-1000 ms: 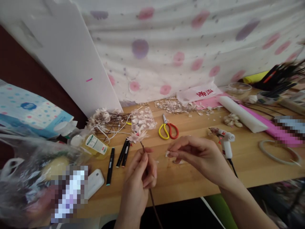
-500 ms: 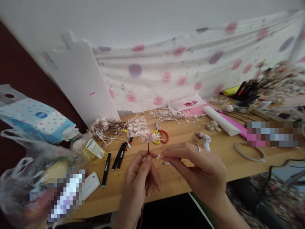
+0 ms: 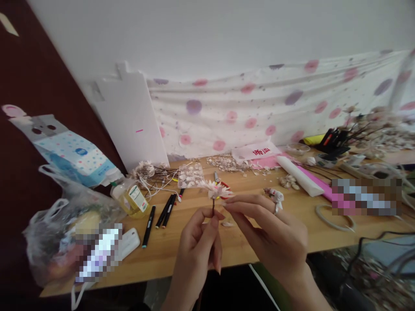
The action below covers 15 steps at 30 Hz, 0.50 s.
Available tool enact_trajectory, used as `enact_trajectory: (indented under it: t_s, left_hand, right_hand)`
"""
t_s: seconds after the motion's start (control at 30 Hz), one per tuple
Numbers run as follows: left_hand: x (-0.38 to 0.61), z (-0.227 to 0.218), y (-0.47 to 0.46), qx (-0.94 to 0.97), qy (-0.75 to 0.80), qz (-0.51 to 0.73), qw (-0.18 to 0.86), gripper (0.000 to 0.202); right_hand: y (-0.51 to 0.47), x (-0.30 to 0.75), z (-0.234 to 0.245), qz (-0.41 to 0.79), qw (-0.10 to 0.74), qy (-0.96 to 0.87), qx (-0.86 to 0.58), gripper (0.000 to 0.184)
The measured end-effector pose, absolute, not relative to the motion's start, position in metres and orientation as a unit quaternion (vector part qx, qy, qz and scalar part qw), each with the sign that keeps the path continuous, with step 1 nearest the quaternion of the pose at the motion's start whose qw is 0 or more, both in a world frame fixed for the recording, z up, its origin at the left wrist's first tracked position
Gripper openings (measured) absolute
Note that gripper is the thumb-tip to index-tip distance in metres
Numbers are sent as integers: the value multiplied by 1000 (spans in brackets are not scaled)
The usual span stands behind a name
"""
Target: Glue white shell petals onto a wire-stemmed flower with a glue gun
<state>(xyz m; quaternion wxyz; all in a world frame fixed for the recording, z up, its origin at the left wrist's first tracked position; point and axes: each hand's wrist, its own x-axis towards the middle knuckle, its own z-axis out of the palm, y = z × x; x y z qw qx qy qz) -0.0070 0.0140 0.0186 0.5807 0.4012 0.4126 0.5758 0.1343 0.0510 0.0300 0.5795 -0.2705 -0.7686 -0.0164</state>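
Observation:
My left hand (image 3: 199,246) is closed around the thin brown stem of a flower (image 3: 215,189), holding it upright. The flower has pale, narrow, pinkish-white petals spread at its top. My right hand (image 3: 272,233), a ring on one finger, pinches a small pale petal at the flower's lower right edge; fingertips mostly cover it. Behind the flower lie scissors (image 3: 217,176) with red and yellow handles, partly hidden. On the table below, between the hands, rests a loose petal (image 3: 227,224). A white glue-gun-like tool (image 3: 277,197) lies beyond my right hand.
Black markers (image 3: 148,226), a bottle of yellow liquid (image 3: 134,199) and a plastic bag (image 3: 42,242) stand left. Petal scraps (image 3: 227,163) and a petal-covered sheet (image 3: 190,174) lie behind. White roll (image 3: 301,177), tape-like ring (image 3: 335,220) and dried flowers (image 3: 376,125) are right.
My right fingertips have moved up from beside the stem to the flower's edge with the petal. The left hand still grips the stem. The view has shifted slightly.

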Motion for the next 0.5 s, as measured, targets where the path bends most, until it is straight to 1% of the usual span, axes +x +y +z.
enact_trajectory:
  t_s: [0.33, 0.5]
  left_hand:
    - [-6, 10, 9, 421, 377, 573, 594, 28]
    - [-5, 11, 7, 418, 379, 574, 594, 26]
  right_hand:
    - [45, 132, 33, -69, 558, -780, -275, 21]
    - [43, 133, 34, -63, 557, -780, -280, 24]
